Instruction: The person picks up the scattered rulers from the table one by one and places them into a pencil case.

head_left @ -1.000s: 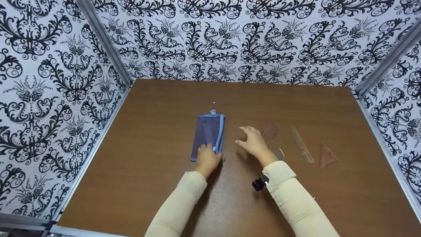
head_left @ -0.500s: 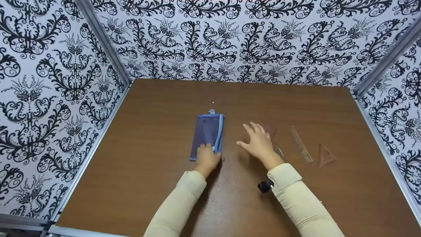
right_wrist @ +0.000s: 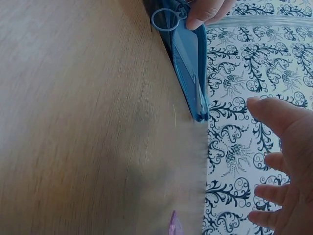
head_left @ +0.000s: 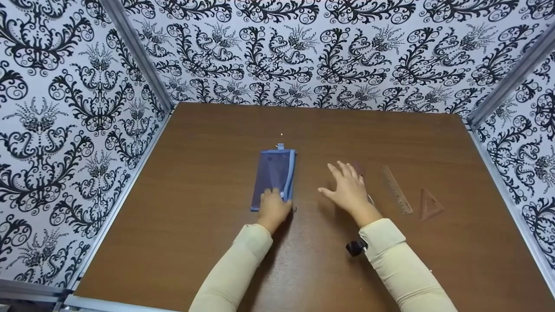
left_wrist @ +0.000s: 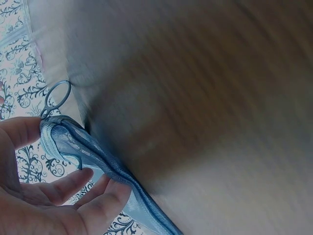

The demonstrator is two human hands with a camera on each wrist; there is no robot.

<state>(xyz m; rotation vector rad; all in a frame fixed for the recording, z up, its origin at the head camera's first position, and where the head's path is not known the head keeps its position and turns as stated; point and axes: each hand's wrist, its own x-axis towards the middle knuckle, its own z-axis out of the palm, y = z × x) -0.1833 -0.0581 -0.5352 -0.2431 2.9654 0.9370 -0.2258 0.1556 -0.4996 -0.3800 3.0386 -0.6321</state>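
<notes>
A blue mesh zip pouch [head_left: 273, 173] lies on the table, with the left hand [head_left: 274, 210] gripping its near end. In the left wrist view, the thumb and fingers of the left hand [left_wrist: 63, 196] hold the pouch [left_wrist: 93, 152] beside its ring [left_wrist: 57, 97]. The right wrist view shows the pouch [right_wrist: 188, 63] with its zip side parted and something pale inside. Spread and empty, the right hand [head_left: 349, 193] hovers to the right of the pouch, over a pinkish flat piece [head_left: 359, 168] and a round clear item [head_left: 370, 199], both mostly hidden.
On the right of the brown table [head_left: 195, 173] lie a clear ruler [head_left: 396, 190] and a pinkish set square [head_left: 424, 208]. Patterned walls [head_left: 277, 52] with metal posts stand at the back and both sides. A tiny white speck lies beyond the pouch.
The right hand has moved a little to the right and its fingers have spread, covering more of the pinkish piece and round item. The left hand and pouch have stayed in place.
</notes>
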